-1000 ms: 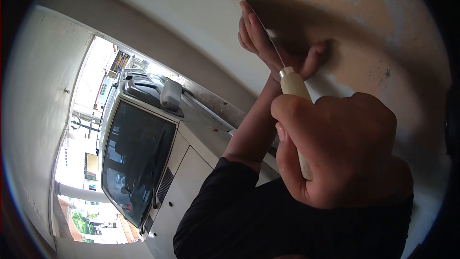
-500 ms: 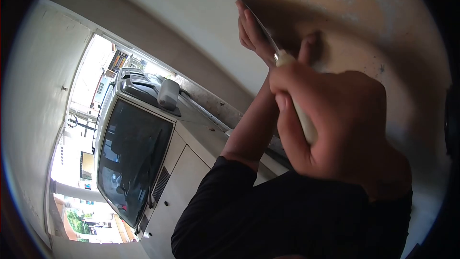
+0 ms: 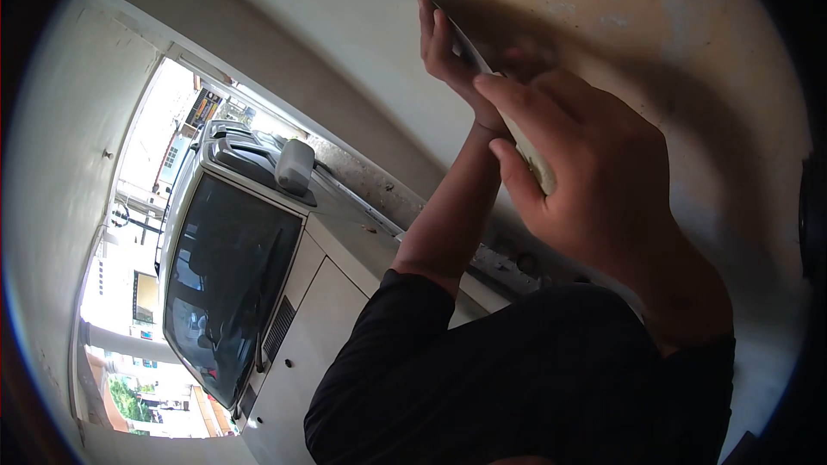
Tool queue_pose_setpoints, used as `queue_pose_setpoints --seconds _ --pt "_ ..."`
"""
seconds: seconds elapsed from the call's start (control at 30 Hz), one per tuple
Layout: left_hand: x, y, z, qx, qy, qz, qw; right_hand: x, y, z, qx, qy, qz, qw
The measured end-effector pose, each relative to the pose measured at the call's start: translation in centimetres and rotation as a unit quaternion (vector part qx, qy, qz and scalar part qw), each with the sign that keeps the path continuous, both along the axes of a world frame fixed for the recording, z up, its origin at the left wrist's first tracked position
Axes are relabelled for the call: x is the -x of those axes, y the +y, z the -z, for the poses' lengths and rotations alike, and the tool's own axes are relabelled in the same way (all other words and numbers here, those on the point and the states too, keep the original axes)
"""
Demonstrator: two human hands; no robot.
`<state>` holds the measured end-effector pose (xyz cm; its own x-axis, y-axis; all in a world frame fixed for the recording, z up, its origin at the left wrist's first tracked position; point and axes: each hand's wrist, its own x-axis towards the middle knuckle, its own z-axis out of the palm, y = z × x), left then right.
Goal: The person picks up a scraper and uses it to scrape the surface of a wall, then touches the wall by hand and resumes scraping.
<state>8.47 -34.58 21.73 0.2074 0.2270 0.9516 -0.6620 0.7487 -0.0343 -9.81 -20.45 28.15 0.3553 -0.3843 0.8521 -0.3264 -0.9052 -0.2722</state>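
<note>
My right hand is closed round the pale handle of a thin-bladed tool, its index finger stretched along the handle towards the blade. The metal blade runs up and left, its tip at the patchy cream and orange wall. Behind the blade, my left hand is open, with its fingers stretched beside the blade and close to the wall. Its thumb side is blurred and partly hidden by my right hand. The tool and hands cast a dark shadow on the wall.
A pale vehicle with a dark windshield and a side mirror stands at the left. Beyond it is a bright opening onto the street. A ledge runs between the vehicle and the wall.
My right hand has shifted up and left, its index finger now straighter and its thumb higher on the handle. My left thumb has moved left and blurred. The view has shifted slightly.
</note>
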Motion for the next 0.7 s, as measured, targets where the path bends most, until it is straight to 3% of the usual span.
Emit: queue_pose_setpoints --seconds 0.1,0.27,0.37,0.7 --pt "0.4 0.1 -0.6 0.013 0.002 0.024 1.000 1.0 0.1 0.4 -0.006 0.045 0.019 0.999" --pt "1.2 0.6 -1.2 0.012 0.012 -0.104 0.994 1.1 -0.5 0.5 0.012 0.018 -0.003 1.000" --pt "1.3 0.4 -0.9 0.031 -0.003 -0.041 0.999 1.9 0.7 0.0 0.023 0.027 -0.011 0.999" --pt "2.0 0.8 -1.1 0.036 0.002 -0.044 0.998 0.9 1.3 -0.7 0.010 0.057 -0.034 0.998"
